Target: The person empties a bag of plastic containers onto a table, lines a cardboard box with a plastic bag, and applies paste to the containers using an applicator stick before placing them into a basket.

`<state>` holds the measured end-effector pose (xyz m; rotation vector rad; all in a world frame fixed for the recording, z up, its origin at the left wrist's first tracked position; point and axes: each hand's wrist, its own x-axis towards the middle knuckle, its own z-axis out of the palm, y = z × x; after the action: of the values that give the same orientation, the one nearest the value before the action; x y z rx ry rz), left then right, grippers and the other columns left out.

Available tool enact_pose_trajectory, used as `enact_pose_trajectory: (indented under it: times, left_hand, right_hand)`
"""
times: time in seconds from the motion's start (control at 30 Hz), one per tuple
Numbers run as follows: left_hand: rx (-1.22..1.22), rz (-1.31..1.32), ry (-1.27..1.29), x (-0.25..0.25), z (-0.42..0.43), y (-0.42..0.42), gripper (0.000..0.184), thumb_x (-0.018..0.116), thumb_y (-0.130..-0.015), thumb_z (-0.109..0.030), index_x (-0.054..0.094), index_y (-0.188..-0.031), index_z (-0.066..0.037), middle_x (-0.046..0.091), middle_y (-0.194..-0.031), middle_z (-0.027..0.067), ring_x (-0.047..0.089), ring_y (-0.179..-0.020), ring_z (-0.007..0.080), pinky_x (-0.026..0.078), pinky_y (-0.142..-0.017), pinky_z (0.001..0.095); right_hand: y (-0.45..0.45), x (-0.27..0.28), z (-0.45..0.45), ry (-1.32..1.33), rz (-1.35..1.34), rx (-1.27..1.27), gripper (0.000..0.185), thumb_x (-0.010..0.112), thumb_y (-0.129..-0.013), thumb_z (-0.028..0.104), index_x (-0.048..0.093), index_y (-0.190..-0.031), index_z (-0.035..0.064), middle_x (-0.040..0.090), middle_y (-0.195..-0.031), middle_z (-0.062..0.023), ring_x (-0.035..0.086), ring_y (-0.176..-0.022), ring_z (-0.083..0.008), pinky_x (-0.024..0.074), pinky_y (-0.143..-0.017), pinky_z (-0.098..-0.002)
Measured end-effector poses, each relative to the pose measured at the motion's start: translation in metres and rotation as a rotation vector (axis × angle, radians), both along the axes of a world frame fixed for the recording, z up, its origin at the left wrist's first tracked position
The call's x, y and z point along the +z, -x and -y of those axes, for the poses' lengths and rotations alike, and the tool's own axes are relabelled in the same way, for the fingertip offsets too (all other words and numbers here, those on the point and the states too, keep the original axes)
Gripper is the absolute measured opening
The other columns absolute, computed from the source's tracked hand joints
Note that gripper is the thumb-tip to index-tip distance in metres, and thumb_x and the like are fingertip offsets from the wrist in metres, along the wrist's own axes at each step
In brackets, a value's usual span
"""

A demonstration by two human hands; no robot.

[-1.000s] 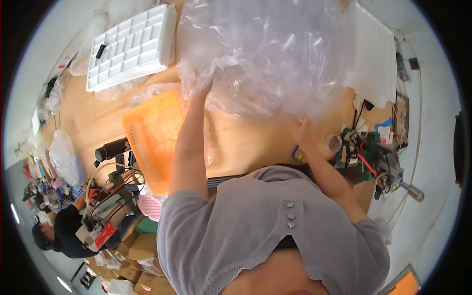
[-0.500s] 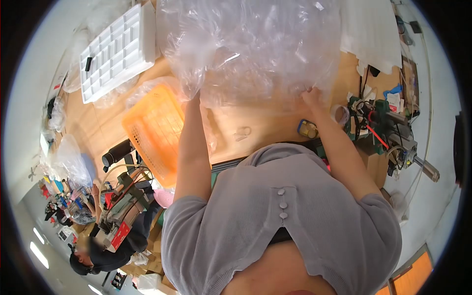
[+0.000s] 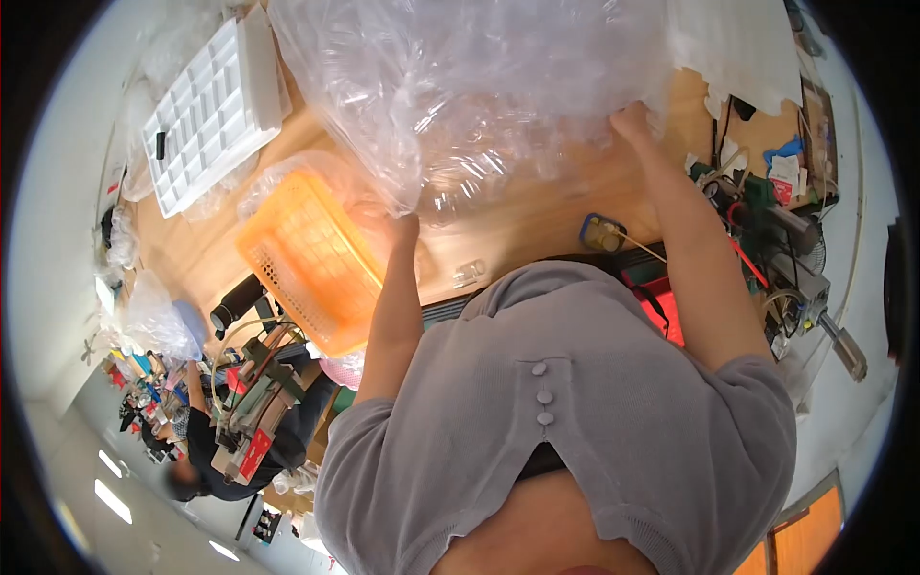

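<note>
A large clear plastic bag (image 3: 460, 67) fills the top of the view over the wooden table. Glossy clear plastic pieces (image 3: 479, 172) show inside it, too crumpled in outline to name. My left hand (image 3: 404, 227) is closed on the bag's near left corner, its fingertips partly hidden by the film. Farther off, my right hand (image 3: 632, 123) grips the bag's right edge, fingers curled into it. A small clear plastic piece (image 3: 469, 274) lies on the table between my forearms.
An orange basket (image 3: 316, 268) stands left of my left forearm, with a white compartment tray (image 3: 206, 115) behind it. At right are a blue-rimmed small container (image 3: 602, 233) and a machine (image 3: 786, 240) with cables. A person (image 3: 220, 441) sits at far left.
My right hand has moved up and outward with the bag's edge. My left hand has come nearer and slightly right, drawing the bag corner along. The view has shifted a little.
</note>
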<state>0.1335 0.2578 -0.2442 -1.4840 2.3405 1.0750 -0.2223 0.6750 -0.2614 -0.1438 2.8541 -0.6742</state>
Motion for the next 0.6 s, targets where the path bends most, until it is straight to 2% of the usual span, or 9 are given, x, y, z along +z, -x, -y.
enact_pose_trajectory:
  times: [0.13,0.17,0.27,0.37,0.43,0.47,0.53,0.57,0.6]
  left_hand:
    - [-0.511,0.199,0.265,0.005,-0.027,-0.025,0.034,0.058,-0.071,-0.008,0.059,-0.104,-0.002,0.058,-0.103,0.0182,0.053,-0.101,0.0367,0.043,-0.088,0.041]
    - [-0.455,0.065,0.244,0.012,-0.035,-0.035,0.03,0.054,-0.071,-0.002,0.058,-0.1,-0.002,0.057,-0.101,0.0195,0.053,-0.099,0.0382,0.043,-0.087,0.0423]
    - [-0.31,-0.08,0.349,0.036,-0.051,-0.034,0.028,0.054,-0.072,-0.001,0.056,-0.1,-0.003,0.057,-0.1,0.0196,0.053,-0.1,0.0373,0.044,-0.086,0.0421]
    - [0.133,-0.027,0.103,0.069,-0.054,-0.008,0.035,0.055,-0.074,-0.006,0.055,-0.108,-0.002,0.056,-0.106,0.0207,0.053,-0.104,0.037,0.044,-0.089,0.0429]
    - [0.089,-0.044,0.192,0.058,-0.043,-0.012,0.04,0.055,-0.077,-0.017,0.056,-0.116,-0.004,0.058,-0.115,0.0206,0.056,-0.105,0.0333,0.045,-0.09,0.0398]
    - [0.054,0.028,0.15,0.099,-0.049,-0.004,0.049,0.055,-0.078,-0.019,0.051,-0.124,-0.002,0.054,-0.122,0.0226,0.054,-0.109,0.0335,0.044,-0.092,0.0403]
    - [-0.03,-0.053,0.364,0.12,-0.069,-0.012,0.05,0.057,-0.075,-0.012,0.046,-0.123,-0.004,0.051,-0.121,0.0226,0.05,-0.11,0.0373,0.042,-0.092,0.0453]
    - [-0.065,-0.28,0.561,0.108,-0.076,-0.024,0.045,0.057,-0.074,-0.009,0.049,-0.118,-0.006,0.052,-0.116,0.0198,0.048,-0.109,0.0381,0.04,-0.092,0.0468]
    - [-0.091,-0.313,0.654,0.135,-0.088,-0.032,0.046,0.059,-0.072,-0.007,0.049,-0.117,-0.005,0.053,-0.114,0.0187,0.047,-0.109,0.0377,0.038,-0.093,0.0466]
  right_hand:
    - [0.006,0.016,-0.004,0.0,-0.067,-0.058,0.04,0.061,-0.072,0.016,0.058,-0.106,-0.005,0.06,-0.107,-0.0276,0.054,-0.105,-0.0417,0.0434,-0.091,-0.0423]
    - [0.001,0.03,-0.003,0.011,-0.109,-0.063,0.04,0.062,-0.073,0.018,0.058,-0.106,-0.0045,0.06,-0.108,-0.0276,0.054,-0.106,-0.0422,0.0432,-0.09,-0.0418]
    - [-0.015,0.066,0.002,0.115,0.054,-0.136,0.046,0.064,-0.076,0.024,0.056,-0.112,-0.0034,0.058,-0.11,-0.0285,0.053,-0.107,-0.0417,0.0428,-0.091,-0.0419]
    - [-0.031,0.057,0.006,0.008,0.003,-0.096,0.047,0.065,-0.077,0.027,0.055,-0.112,-0.0019,0.06,-0.107,-0.0255,0.055,-0.103,-0.0404,0.0437,-0.089,-0.044]
    - [-0.064,0.095,0.016,-0.064,-0.225,-0.016,0.038,0.066,-0.076,0.027,0.058,-0.102,0.0001,0.062,-0.096,-0.0191,0.057,-0.092,-0.0383,0.0447,-0.082,-0.0461]
    - [-0.078,0.112,0.016,0.137,-0.079,0.007,0.041,0.066,-0.077,0.024,0.058,-0.111,0.0018,0.059,-0.11,-0.018,0.053,-0.105,-0.0346,0.0422,-0.089,-0.0417]
    - [-0.105,0.124,0.012,0.389,0.028,0.068,0.042,0.064,-0.08,0.018,0.057,-0.119,0.0037,0.057,-0.122,-0.0159,0.05,-0.117,-0.0292,0.0396,-0.097,-0.0366]
    - [-0.118,0.115,0.007,0.38,0.003,0.047,0.038,0.062,-0.081,0.015,0.058,-0.117,0.0034,0.058,-0.12,-0.015,0.052,-0.114,-0.0282,0.0399,-0.096,-0.0357]
    - [-0.13,0.105,0.001,0.37,-0.022,0.025,0.034,0.06,-0.083,0.013,0.059,-0.115,0.0032,0.059,-0.118,-0.0141,0.053,-0.111,-0.0272,0.0402,-0.095,-0.0348]
